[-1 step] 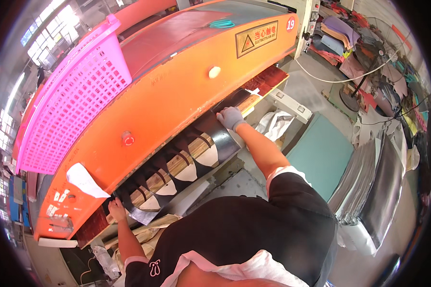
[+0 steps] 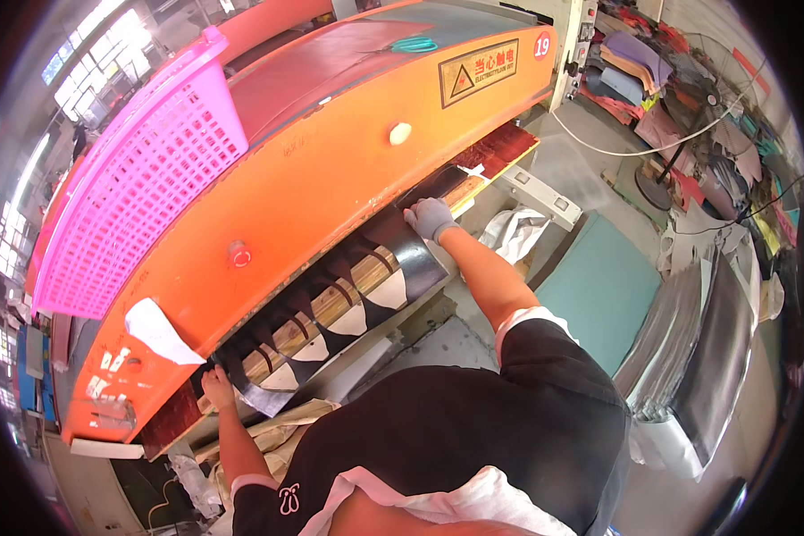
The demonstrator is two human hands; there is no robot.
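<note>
A shiny black sheet (image 2: 417, 261) with curved gaps cut through it lies across wooden boards (image 2: 339, 299) under the front edge of an orange machine (image 2: 322, 192). Pale rounded patches (image 2: 350, 323) show between its dark strips. My right hand (image 2: 431, 220), in a grey glove, has its fingers curled on the sheet at its right end. My left hand (image 2: 216, 389) is bare and closed at the sheet's left end, close under the machine's edge; its fingertips are partly hidden there.
A pink plastic basket (image 2: 152, 183) stands on the machine's left side. White paper (image 2: 156, 335) hangs from its front, near a red button (image 2: 239, 255). To my right are green sheets (image 2: 598, 290), stacked grey-black sheets (image 2: 674, 339) and a scrap heap (image 2: 732, 161).
</note>
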